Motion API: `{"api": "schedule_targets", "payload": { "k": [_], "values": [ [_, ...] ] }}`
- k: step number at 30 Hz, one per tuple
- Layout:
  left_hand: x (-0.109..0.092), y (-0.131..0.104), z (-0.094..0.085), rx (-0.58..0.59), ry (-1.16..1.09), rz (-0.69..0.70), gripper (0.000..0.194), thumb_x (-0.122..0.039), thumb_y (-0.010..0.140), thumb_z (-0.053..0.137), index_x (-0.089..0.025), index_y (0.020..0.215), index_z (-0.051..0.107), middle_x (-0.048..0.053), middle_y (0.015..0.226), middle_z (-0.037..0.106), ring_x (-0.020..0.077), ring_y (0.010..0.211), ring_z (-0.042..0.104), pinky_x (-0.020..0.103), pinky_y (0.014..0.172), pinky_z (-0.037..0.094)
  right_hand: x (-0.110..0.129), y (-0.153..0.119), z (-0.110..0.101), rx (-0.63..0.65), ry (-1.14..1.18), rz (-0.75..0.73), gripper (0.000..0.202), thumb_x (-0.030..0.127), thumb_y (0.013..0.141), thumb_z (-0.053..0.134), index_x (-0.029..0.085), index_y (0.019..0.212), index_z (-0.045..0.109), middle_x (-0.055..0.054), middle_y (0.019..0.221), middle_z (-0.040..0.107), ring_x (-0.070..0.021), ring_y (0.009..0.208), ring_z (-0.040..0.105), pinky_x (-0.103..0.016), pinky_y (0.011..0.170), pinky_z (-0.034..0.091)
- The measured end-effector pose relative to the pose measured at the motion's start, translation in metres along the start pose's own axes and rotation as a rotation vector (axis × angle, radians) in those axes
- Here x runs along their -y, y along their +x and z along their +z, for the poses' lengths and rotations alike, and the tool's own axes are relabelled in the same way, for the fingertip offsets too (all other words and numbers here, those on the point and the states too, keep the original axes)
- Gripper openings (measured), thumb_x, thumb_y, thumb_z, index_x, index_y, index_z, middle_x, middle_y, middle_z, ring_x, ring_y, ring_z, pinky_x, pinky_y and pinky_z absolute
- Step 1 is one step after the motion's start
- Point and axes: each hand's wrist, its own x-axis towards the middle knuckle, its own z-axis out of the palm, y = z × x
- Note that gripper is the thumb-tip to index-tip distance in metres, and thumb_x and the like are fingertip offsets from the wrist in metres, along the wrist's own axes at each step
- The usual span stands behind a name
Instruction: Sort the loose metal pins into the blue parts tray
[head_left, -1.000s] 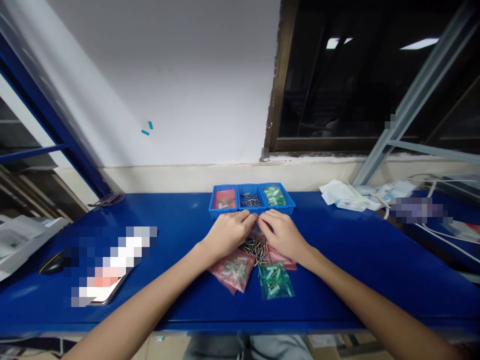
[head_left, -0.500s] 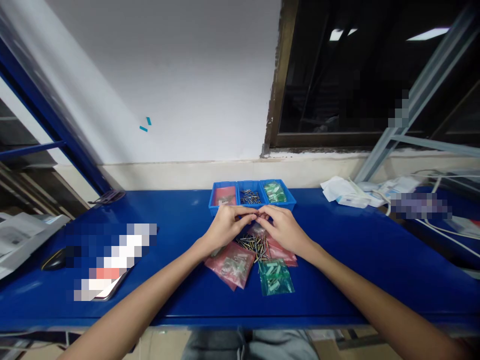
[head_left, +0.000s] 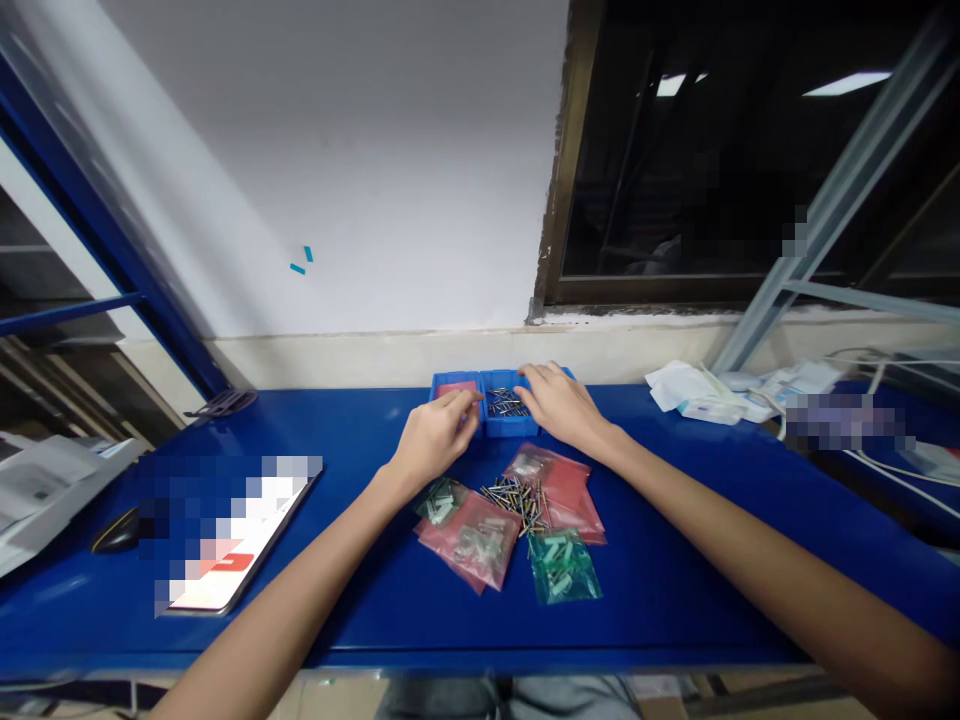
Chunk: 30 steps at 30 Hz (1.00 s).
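At the back of the blue table stands a blue divided bin (head_left: 512, 429). Its left compartment holds a pink bag (head_left: 454, 389), the middle one loose screws (head_left: 504, 403); my right hand mostly covers the right one. My left hand (head_left: 437, 432) is at the bin's left front with fingers pinched together; what they hold, if anything, is hidden. My right hand (head_left: 561, 402) reaches over the bin, thumb and fingers apart beside the screws. Nearer me lies a pile of screws (head_left: 519, 502), between pink bags (head_left: 487, 550), more pink bags (head_left: 566, 490), a green bag (head_left: 564, 566) and a small greenish bag (head_left: 441, 502).
To the left lie a phone-like device (head_left: 225, 590), partly blurred out, a black mouse (head_left: 116, 532) and papers (head_left: 52, 490). White packets (head_left: 697, 392) and cables (head_left: 892, 470) lie at the right. A wall and a window frame (head_left: 559, 290) rise behind the table.
My hands were together above the screw pile. They have moved apart and forward, the left to the bin's left side and the right over its right side.
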Motion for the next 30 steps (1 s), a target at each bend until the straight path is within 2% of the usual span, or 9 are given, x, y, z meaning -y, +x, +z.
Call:
{"api": "schedule_targets", "payload": {
  "k": [3,5,8,12,19,23,27,30],
  "values": [
    [0.002,-0.002,0.004,0.060,0.026,0.048,0.022,-0.023,0.100,0.043,-0.017,0.111,0.061,0.006,0.098,0.071,0.0145,0.074,0.066,0.027,0.068,0.051,-0.001,-0.022,-0.004,-0.034,0.188,0.079,0.024,0.030,0.101,0.043,0.016,0.116,0.055,-0.009,0.094,0.068,-0.0242,0.093,0.061,-0.034,0.078,0.045],
    [-0.001,-0.003,0.006,0.117,0.052,0.085,0.023,-0.023,0.101,0.042,-0.017,0.113,0.061,0.006,0.098,0.070,0.0160,0.078,0.067,0.027,0.067,0.051,-0.001,-0.039,-0.006,0.051,0.288,0.086,0.021,0.029,0.100,0.044,0.018,0.112,0.057,-0.006,0.087,0.068,-0.0209,0.082,0.062,-0.032,0.074,0.045],
    [-0.008,-0.004,0.006,0.215,0.090,0.131,0.024,-0.023,0.101,0.042,-0.017,0.114,0.061,0.006,0.095,0.069,0.0171,0.079,0.067,0.027,0.065,0.050,-0.001,-0.055,-0.007,0.189,0.326,0.037,0.017,0.025,0.098,0.047,0.020,0.106,0.061,-0.006,0.092,0.068,-0.0202,0.084,0.063,-0.032,0.077,0.045],
    [-0.019,-0.005,0.006,0.315,0.088,0.214,0.024,-0.021,0.101,0.041,-0.016,0.112,0.062,0.007,0.091,0.069,0.0168,0.076,0.066,0.027,0.065,0.048,-0.001,-0.056,-0.011,0.270,0.333,0.038,0.018,0.024,0.098,0.048,0.020,0.110,0.061,-0.009,0.107,0.066,-0.0222,0.099,0.061,-0.033,0.086,0.044],
    [-0.024,-0.007,0.014,0.457,0.071,0.264,0.021,-0.023,0.101,0.044,-0.017,0.106,0.063,0.004,0.092,0.069,0.0175,0.076,0.066,0.028,0.065,0.047,-0.012,-0.061,-0.019,0.464,0.198,0.115,0.020,0.036,0.096,0.053,0.019,0.093,0.064,-0.009,0.098,0.068,-0.0253,0.100,0.060,-0.033,0.085,0.043],
    [-0.021,-0.009,0.018,0.457,0.056,0.257,0.022,-0.025,0.102,0.044,-0.016,0.107,0.064,0.005,0.091,0.069,0.0174,0.077,0.066,0.028,0.068,0.048,-0.015,-0.065,-0.015,0.544,0.165,0.178,0.032,0.045,0.094,0.053,0.019,0.081,0.064,-0.009,0.088,0.068,-0.0232,0.082,0.063,-0.030,0.070,0.042],
    [-0.017,-0.011,0.022,0.418,0.031,0.234,0.023,-0.024,0.101,0.043,-0.017,0.111,0.064,0.005,0.091,0.069,0.0177,0.077,0.066,0.028,0.069,0.049,-0.017,-0.066,-0.008,0.496,0.231,0.264,0.033,0.049,0.088,0.061,0.020,0.073,0.063,-0.007,0.079,0.068,-0.0208,0.070,0.062,-0.029,0.059,0.039],
    [-0.016,-0.011,0.023,0.416,0.016,0.231,0.023,-0.023,0.101,0.044,-0.017,0.109,0.064,0.006,0.091,0.070,0.0181,0.078,0.066,0.029,0.069,0.049,-0.020,-0.066,-0.002,0.474,0.282,0.278,0.027,0.044,0.081,0.071,0.020,0.070,0.063,-0.006,0.075,0.067,-0.0203,0.067,0.061,-0.029,0.055,0.038]
  ]
}}
